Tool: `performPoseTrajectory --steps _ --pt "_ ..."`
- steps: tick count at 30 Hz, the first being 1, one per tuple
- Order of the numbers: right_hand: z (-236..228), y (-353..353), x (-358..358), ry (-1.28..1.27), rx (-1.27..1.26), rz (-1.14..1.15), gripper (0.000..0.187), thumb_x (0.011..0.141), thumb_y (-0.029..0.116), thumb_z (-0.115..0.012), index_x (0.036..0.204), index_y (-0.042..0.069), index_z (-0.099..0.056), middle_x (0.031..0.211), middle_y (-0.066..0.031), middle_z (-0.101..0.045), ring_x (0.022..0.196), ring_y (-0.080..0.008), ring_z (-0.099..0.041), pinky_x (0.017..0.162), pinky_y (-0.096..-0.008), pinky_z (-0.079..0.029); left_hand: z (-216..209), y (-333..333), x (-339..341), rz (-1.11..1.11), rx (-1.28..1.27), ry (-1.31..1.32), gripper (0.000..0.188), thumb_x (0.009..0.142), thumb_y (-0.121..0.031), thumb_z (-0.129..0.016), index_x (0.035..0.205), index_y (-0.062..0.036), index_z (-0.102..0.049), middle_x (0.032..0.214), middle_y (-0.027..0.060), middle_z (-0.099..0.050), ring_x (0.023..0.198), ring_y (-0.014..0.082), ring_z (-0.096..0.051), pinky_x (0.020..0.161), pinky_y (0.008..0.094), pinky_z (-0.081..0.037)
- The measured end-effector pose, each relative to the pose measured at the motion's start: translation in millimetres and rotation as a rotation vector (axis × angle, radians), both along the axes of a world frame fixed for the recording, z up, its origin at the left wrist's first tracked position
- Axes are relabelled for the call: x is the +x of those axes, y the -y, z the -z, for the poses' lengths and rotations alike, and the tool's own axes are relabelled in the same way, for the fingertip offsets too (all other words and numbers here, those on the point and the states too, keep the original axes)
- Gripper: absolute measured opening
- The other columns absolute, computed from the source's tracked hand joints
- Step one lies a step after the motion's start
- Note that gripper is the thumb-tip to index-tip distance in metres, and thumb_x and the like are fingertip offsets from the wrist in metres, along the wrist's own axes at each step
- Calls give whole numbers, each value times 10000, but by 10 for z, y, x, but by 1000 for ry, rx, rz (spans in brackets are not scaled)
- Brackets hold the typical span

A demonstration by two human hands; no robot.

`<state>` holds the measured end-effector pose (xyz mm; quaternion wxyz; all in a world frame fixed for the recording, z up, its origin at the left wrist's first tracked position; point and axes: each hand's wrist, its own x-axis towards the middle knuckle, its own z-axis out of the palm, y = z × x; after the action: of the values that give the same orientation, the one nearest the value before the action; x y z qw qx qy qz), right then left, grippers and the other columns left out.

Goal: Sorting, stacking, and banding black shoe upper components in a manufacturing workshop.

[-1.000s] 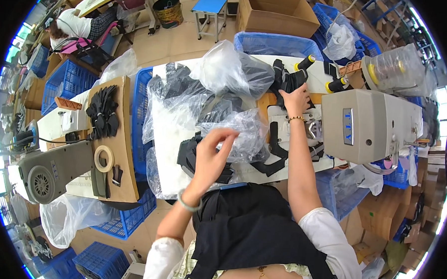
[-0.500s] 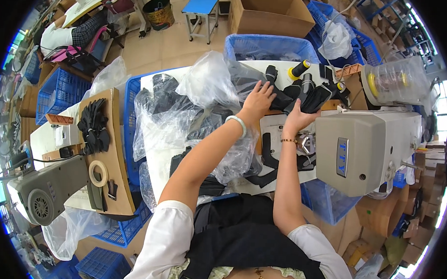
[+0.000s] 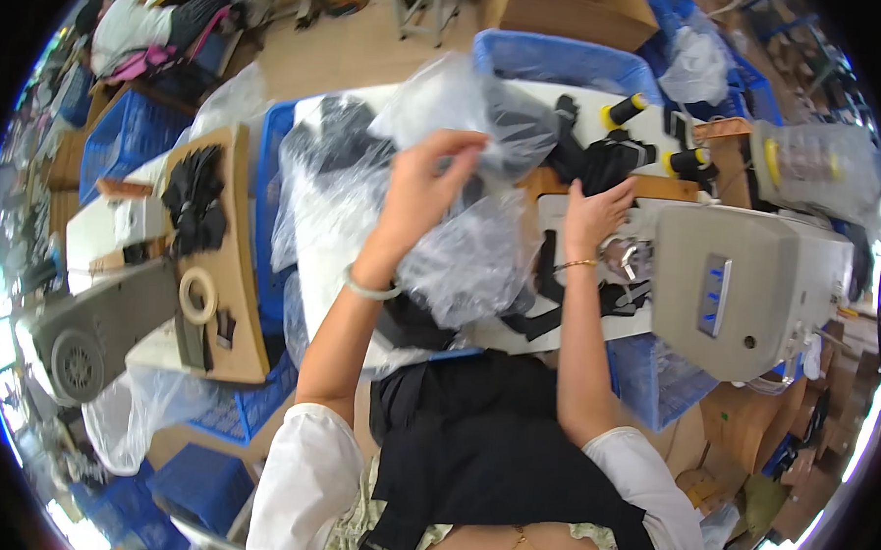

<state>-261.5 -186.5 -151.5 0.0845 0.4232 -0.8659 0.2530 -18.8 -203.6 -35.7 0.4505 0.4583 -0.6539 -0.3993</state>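
Note:
My left hand (image 3: 424, 191) hovers over the clear plastic bags (image 3: 461, 261) on the white table. Its thumb and fingers come together at the tips, and whatever may be between them cannot be made out. Beside the sewing machine (image 3: 745, 288), my right hand (image 3: 597, 226) has its fingers apart, at the near edge of a black fabric bundle (image 3: 612, 165). More dark pieces show through the plastic wrap (image 3: 520, 131) between my hands. Two black thread spools with yellow ends, a far one (image 3: 624, 112) and a near one (image 3: 686, 163), lie past the bundle.
A blue crate (image 3: 568, 59) stands beyond the table, with a cardboard box (image 3: 570, 15) behind it. On the left, a board (image 3: 241, 335) carries black gloves (image 3: 196, 200) and a tape roll (image 3: 198, 295). A plastic-wrapped machine part (image 3: 809, 163) is far right. Another person (image 3: 132, 31) sits at upper left.
My left hand has come away from the black pieces, moving left over the plastic bags. My right hand has loosened from the bundle, which now lies lower on the table. The view has shifted.

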Motion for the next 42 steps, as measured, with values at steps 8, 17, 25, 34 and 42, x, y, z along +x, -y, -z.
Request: performPoseTrajectory --steps 8,17,25,34,42 --pt "-788 -1016 602 324 -587 -794 328 864 -30 -553 1165 -47 -425 1207 -180 -478 1078 -250 -508 905 -361 -425 1098 -1913 1615 -579 515 195 197 895 -125 -536 935 30 -650 732 65 -652 631 100 -594 593 233 -468" --pt "-267 -1513 1590 67 568 -1514 540 764 346 -687 1058 -81 -536 1027 -175 -552 1015 -287 -526 838 -346 -460 1719 -2297 858 -609 506 142 494 793 -266 -707 1087 99 -552 808 112 -625 722 131 -592 641 247 -487" --pt "-6 -1454 1625 -129 490 -1647 442 633 244 -771 921 -44 -600 946 -137 -549 1008 -287 -481 845 -341 -439 1633 -2142 610 -662 392 335 580 693 -266 -763 1024 141 -517 930 252 -553 881 366 -551 765 392 -455" --pt "11 -1490 1603 -166 503 -1636 466 649 229 -754 983 -45 -581 977 -128 -538 990 -281 -479 854 -353 -417 1639 -2061 615 -538 686 156 488 704 -239 -745 1014 93 -566 923 221 -645 847 300 -641 746 325 -492" --pt "-407 -1628 1354 288 327 -1606 582 724 336 -716 1147 -28 -549 1036 -123 -525 1036 -284 -467 888 -362 -412 1399 -2375 775 -352 620 -835 212 786 -103 -649 969 -12 -593 921 50 -619 842 144 -587 783 273 -455"
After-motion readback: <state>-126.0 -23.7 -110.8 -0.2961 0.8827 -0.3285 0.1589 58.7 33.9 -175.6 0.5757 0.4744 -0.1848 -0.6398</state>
